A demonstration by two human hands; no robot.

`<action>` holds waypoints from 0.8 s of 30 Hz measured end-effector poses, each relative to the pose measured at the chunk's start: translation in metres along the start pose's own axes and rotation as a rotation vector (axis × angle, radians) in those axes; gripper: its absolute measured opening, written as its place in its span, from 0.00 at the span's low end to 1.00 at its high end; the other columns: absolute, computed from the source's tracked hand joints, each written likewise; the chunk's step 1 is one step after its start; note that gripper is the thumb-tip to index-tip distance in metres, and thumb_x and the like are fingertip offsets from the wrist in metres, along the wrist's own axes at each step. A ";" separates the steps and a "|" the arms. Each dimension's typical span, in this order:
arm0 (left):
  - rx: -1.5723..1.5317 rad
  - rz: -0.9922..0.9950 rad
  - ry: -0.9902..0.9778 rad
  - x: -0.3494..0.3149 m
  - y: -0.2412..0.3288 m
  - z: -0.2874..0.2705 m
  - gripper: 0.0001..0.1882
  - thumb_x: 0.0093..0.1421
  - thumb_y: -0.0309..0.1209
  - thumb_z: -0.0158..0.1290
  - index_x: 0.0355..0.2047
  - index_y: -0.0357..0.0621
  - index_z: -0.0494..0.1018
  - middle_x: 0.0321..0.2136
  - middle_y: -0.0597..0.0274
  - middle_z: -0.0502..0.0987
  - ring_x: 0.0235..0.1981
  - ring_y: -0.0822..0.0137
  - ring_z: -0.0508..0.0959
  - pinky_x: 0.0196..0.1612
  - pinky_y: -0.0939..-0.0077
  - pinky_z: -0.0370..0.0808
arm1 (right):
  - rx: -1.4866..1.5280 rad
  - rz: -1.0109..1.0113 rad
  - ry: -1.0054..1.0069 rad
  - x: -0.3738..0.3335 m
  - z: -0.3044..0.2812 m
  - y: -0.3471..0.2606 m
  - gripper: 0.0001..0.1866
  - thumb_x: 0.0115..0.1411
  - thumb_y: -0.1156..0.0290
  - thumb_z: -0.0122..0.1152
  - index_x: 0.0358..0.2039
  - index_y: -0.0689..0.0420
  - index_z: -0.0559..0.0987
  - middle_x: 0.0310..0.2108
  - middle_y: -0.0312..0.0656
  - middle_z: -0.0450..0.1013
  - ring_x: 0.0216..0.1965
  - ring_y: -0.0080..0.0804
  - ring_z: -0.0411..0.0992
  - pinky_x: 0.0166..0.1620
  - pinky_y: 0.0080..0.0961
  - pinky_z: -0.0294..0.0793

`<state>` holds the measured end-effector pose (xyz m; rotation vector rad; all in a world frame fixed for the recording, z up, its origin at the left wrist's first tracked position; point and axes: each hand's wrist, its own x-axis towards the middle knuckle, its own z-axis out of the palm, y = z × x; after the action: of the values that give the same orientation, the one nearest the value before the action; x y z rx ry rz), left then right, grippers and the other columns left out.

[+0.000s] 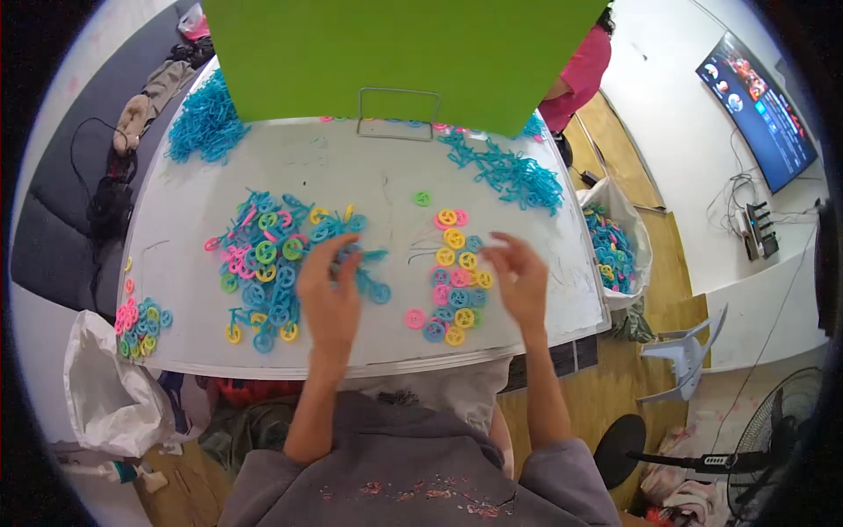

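My left hand is over the table's middle, at the right edge of a mixed pile of small plastic wheels and teal sticks. Its thumb and fingers are closed around a teal plastic stick, whose end pokes out to the right. My right hand hovers beside a patch of loose wheels in yellow, pink and blue. Its thumb and forefinger are pinched together near a blue wheel; anything between the fingertips is too small to make out. A lone green wheel lies beyond the patch.
Teal sticks form heaps at the far left and far right of the white table. More wheels lie at its near left corner. A green board rises behind. A filled white sack stands right; another person sits beyond.
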<state>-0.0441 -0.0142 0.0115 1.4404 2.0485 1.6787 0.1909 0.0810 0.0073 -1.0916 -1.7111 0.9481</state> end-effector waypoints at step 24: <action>-0.390 -0.013 -0.242 -0.014 0.047 0.069 0.19 0.55 0.22 0.55 0.49 0.42 0.70 0.40 0.58 0.74 0.37 0.66 0.75 0.34 0.77 0.72 | -0.550 -0.415 0.235 0.049 -0.018 0.013 0.14 0.48 0.76 0.67 0.38 0.57 0.77 0.39 0.41 0.75 0.44 0.42 0.71 0.47 0.34 0.69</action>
<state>0.0328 0.0200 0.0179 1.4088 1.5016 1.6839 0.1995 0.1335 0.0141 -1.0685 -1.9422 0.0790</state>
